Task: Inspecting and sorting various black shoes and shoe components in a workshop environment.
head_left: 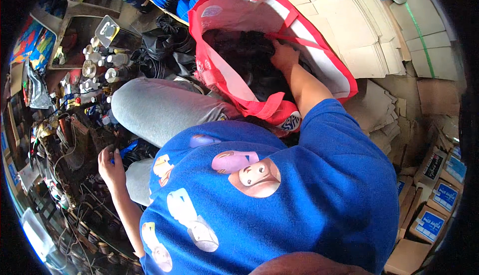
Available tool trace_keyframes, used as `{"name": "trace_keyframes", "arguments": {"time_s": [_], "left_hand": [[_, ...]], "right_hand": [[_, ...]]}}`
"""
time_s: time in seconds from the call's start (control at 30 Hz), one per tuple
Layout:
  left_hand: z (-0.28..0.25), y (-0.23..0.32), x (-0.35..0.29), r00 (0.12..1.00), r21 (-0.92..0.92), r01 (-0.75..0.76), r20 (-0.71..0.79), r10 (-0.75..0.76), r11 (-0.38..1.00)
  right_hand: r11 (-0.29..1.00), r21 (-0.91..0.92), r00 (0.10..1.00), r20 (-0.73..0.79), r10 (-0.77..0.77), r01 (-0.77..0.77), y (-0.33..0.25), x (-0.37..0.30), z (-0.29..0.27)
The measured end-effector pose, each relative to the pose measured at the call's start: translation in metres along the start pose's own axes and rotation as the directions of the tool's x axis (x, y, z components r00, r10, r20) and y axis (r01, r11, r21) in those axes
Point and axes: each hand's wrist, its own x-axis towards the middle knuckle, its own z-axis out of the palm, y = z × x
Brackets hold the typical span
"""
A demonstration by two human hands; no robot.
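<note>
Reaching into red bag [229, 75], right arm [307, 85]

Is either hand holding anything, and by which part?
Cannot be told: the right hand is at black things inside the red bag, fingers unclear; the left hand shows no clear hold.

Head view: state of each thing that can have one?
Red-trimmed bag: open at top
Dark items: heaped in the bag
Right hand: inside the bag, grip unclear
Left hand: partly curled, grip unclear
Cardboard sheets: flat, stacked
Green strap: across cardboard
Bottles: clustered, contents unclear
Blue-labelled boxes: stacked
</note>
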Motion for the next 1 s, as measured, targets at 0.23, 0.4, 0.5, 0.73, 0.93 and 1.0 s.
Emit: {"name": "trace_keyframes", "arguments": {"time_s": [0.23,0.4,0.5,0.73,0.93,1.0], "left_hand": [[-0.008,-0.010,0.003,0.992,-0.024,-0.083,-0.097,0.081,0.996],[0.000,-0.011,0.004,0.984,-0.060,-0.111,-0.144,0.101,0.992],[0.005,-0.019,0.003,0.977,-0.148,-0.168,-0.157,0.145,0.975],[0.015,-0.058,-0.006,0.980,-0.318,-0.089,-0.197,0.026,0.944],[0.021,-0.068,-0.016,0.982,-0.480,-0.073,-0.190,-0.022,0.874],[0.020,-0.070,-0.017,0.970,-0.438,-0.082,-0.242,-0.030,0.895]], "right_hand": [[0.976,0.191,0.994,-0.045,-0.099,0.106,0.035,-0.014,-0.065],[0.814,0.556,0.973,-0.226,-0.044,0.166,0.050,-0.043,-0.119],[0.857,0.480,0.954,-0.295,-0.046,0.189,0.052,-0.069,-0.160],[0.741,0.508,0.780,-0.625,-0.034,0.439,0.032,-0.076,-0.251],[0.436,0.747,0.803,-0.589,0.084,0.502,-0.030,-0.113,-0.378],[0.383,0.698,0.738,-0.672,0.057,0.606,-0.056,-0.124,-0.412]]}}
